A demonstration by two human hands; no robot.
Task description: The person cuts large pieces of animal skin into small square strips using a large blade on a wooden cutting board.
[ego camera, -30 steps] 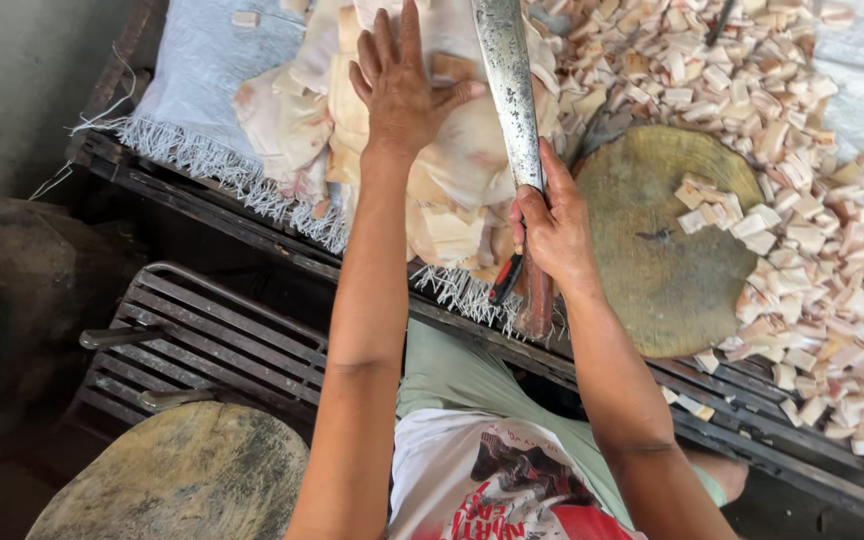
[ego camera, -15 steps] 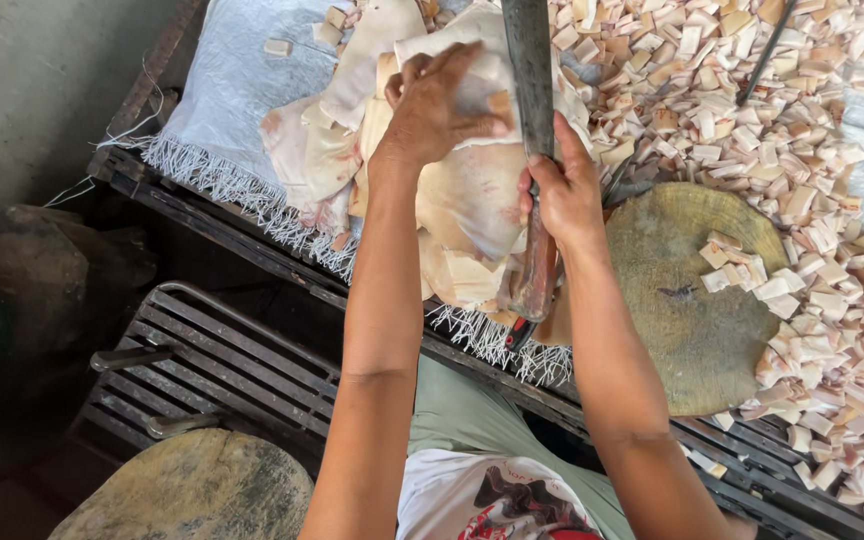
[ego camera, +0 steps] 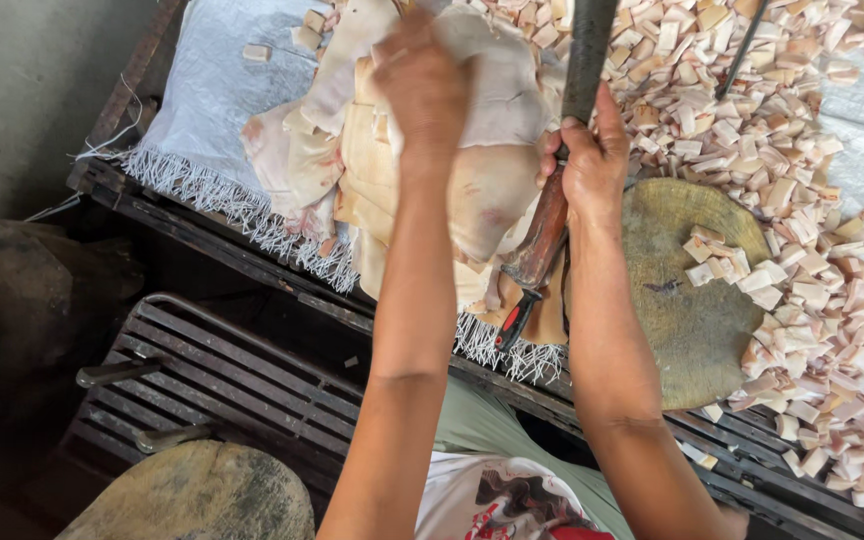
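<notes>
A pale slab of pork skin [ego camera: 472,180], lying on the white sacking [ego camera: 212,90] at the bench's [ego camera: 252,245] edge, is gripped by the closed left hand [ego camera: 422,75], while a long cleaver [ego camera: 562,150] is clenched in the right hand [ego camera: 592,165] beside the round chopping block [ego camera: 692,300] and heaped cut pieces [ego camera: 792,200].

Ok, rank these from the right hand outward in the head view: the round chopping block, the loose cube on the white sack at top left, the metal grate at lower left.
From the right hand:
1. Round chopping block, just right of the wrist.
2. Loose cube, far left on the white sack.
3. Metal grate, lower left, below the bench. It ranks only slightly beyond the cube.
</notes>
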